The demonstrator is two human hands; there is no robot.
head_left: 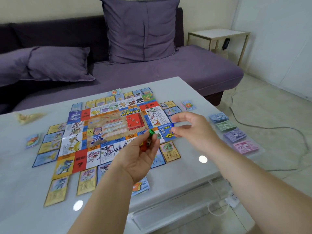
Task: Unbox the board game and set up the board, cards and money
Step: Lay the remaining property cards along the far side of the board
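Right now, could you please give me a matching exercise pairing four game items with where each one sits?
Things: 1 red card deck; 2 green piece; 3 blue piece; 4 pink money stack.
Places: A pinched in the right hand; B on the table right of the board; C middle of the board; D held in the left hand.
Pairs: 1-C, 2-D, 3-A, 4-B.

Before me the board [101, 125] lies on the bench [185, 174], a deck [134, 121] on its middle, cards [169, 152] around it, money [234, 135] to its right, the sofa [168, 70] behind.
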